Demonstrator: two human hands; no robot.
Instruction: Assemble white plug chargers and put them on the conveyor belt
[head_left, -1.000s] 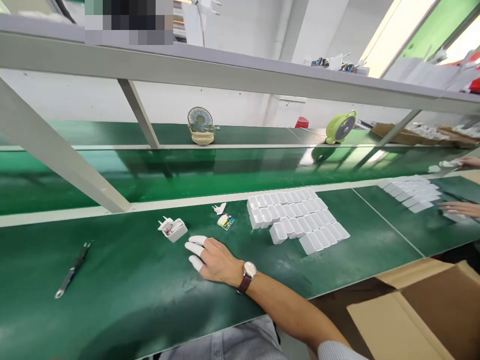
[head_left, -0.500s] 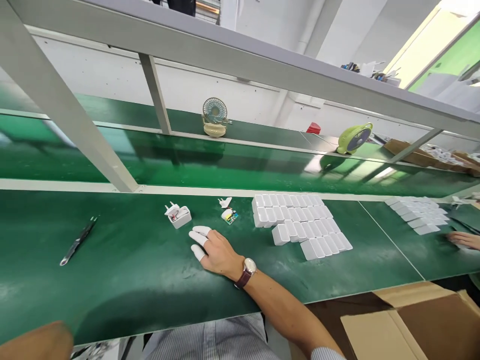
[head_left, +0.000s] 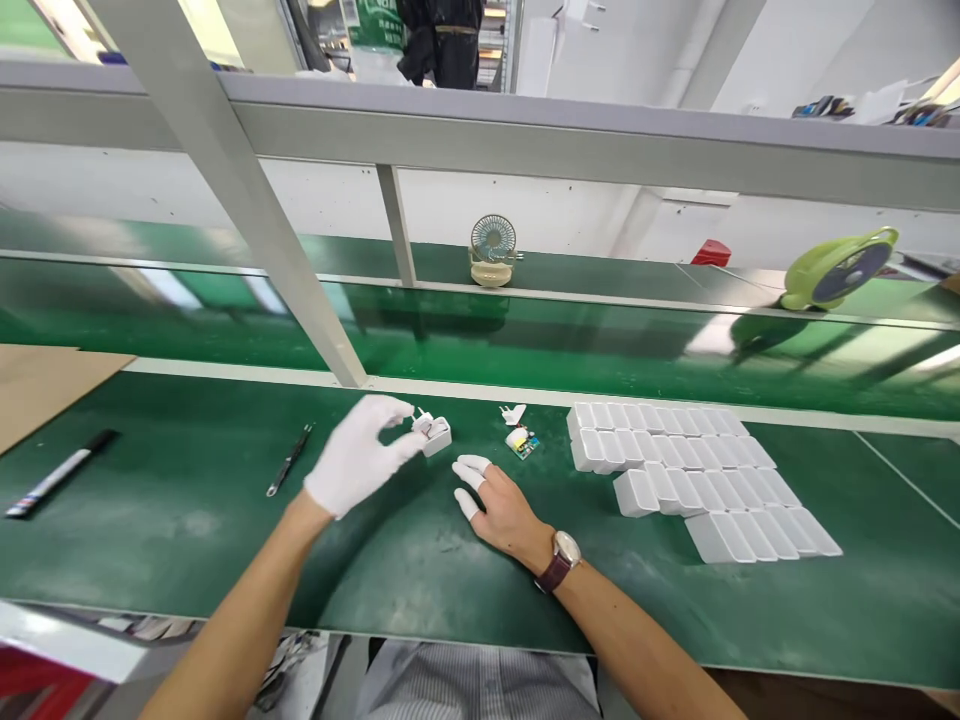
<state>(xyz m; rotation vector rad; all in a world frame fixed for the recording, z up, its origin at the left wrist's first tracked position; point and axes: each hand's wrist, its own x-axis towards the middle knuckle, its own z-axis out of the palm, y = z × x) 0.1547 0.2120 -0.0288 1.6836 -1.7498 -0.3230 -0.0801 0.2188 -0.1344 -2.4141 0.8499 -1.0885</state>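
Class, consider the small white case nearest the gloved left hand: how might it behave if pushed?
The white case would probably slide rather than roll, since its sides look flat. Its straight walls suggest it is stiff. The plug part, sitting partly above the rim, may shift or fall out.

Left hand wears a plain white glove. Right hand has three white finger cots. Watch on right arm: round pale dial, dark maroon strap. Shirt is grey, finely striped.
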